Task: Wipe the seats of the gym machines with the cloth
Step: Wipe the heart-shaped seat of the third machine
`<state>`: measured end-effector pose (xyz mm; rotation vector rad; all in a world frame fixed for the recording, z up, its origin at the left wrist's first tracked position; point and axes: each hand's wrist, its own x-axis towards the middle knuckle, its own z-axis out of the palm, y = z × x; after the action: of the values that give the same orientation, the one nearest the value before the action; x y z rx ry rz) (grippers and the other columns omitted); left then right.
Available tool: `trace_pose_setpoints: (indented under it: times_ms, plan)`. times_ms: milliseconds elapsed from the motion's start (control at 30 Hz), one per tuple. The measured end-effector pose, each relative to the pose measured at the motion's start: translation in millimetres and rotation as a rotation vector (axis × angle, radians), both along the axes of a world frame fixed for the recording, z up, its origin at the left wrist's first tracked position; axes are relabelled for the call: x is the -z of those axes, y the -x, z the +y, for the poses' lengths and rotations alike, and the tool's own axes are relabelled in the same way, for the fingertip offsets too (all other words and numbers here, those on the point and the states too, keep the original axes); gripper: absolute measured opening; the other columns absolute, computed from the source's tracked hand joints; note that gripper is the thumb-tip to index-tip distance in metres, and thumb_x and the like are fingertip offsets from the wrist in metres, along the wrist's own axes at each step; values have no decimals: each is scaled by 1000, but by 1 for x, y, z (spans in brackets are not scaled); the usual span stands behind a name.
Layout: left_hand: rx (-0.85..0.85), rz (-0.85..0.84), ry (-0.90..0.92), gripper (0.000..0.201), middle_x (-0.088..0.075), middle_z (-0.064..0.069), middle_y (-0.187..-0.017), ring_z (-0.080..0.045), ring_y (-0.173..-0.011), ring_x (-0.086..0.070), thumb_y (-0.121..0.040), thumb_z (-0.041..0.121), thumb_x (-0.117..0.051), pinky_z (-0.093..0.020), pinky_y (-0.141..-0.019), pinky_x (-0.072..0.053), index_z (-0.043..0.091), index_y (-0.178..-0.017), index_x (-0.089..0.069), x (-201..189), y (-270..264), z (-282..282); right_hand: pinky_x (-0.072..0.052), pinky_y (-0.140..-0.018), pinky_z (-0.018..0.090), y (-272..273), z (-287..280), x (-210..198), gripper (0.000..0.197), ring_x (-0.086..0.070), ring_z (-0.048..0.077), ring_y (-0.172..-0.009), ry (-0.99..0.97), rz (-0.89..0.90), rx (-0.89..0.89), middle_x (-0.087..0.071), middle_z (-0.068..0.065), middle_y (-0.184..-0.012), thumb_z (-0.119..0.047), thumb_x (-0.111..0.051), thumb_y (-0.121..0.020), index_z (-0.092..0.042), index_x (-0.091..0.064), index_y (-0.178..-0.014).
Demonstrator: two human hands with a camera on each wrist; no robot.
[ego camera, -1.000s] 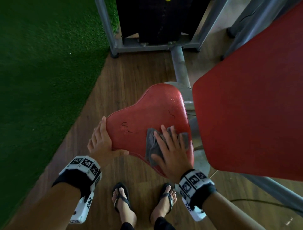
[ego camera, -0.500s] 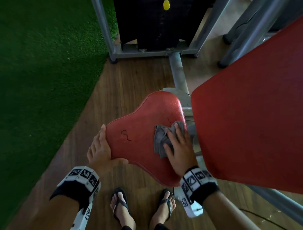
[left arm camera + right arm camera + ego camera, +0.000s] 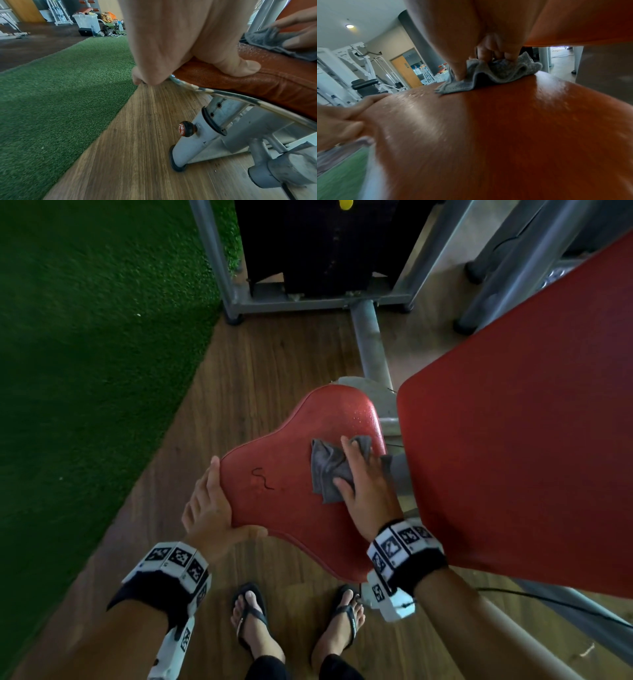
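White lettering is seen on the red knob (image 3: 186, 128) of the seat post, too small to be read. The grey cloth (image 3: 329, 470) is pressed onto the right side of the red seat (image 3: 281, 491) by the spread fingers of the right hand (image 3: 368, 491). The seat's near left edge is gripped by the left hand (image 3: 209, 515), thumb on top.

The round knob (image 3: 186, 128) low on the seat post is bearing lettering around its red face, too blurred to read.

left hand (image 3: 211, 513): thumb on top, fingers apparently curled under edge | right hand (image 3: 368, 487): palm down, fingers spread
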<state>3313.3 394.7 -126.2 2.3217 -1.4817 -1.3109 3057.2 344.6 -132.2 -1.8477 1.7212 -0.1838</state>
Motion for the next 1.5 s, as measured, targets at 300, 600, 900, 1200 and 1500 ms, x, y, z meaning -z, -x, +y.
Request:
trace_pose_setpoints:
  times_ms: [300, 600, 900, 1200, 1500]
  plan:
    - [13, -15, 6, 152, 6, -4, -158, -27, -146, 1, -47, 56, -85, -55, -117, -3, 36, -143, 31, 0, 1, -1, -13, -119, 48, -7, -11, 9, 71, -4, 25, -147, -39, 82, 2, -9, -3, -160, -50, -46, -93, -23, -14, -151]
    - [-8, -37, -13, 152, 3, -5, -157, -28, -146, -2, -49, 48, -89, -55, -117, -5, 37, -142, 31, -1, 2, -3, -2, -119, 47, -9, 46, 3, 78, 8, 26, -148, -42, 289, -18, 11, 2, -161, -63, -32, -90, -22, -7, -151]
    - [2, 5, -1, 151, 10, 0, -156, -27, -145, 2, -49, 54, -86, -55, -116, -3, 43, -136, 38, 3, 0, -1, -19, -115, 54, -11, -79, 31, 90, -8, 34, -146, -13, 287, 171, -8, 13, -159, -71, -29, -83, -15, -12, -152]
    - [8, 10, 17, 149, 7, 2, -155, -27, -145, 0, -51, 55, -85, -55, -116, -6, 50, -128, 41, 5, -3, 0, -8, -117, 53, -87, -114, 25, 58, -10, 32, -145, 123, 323, -544, -26, 3, -154, -55, -26, -96, -28, -24, -148]
    - [14, 20, 30, 149, 9, 3, -155, -24, -146, 4, -53, 49, -87, -53, -117, -2, 50, -126, 43, 1, -1, 0, -42, -95, 48, -30, -143, 30, 56, -48, 35, -121, -100, 335, 331, -45, 13, -138, -53, -35, -96, -23, -30, -143]
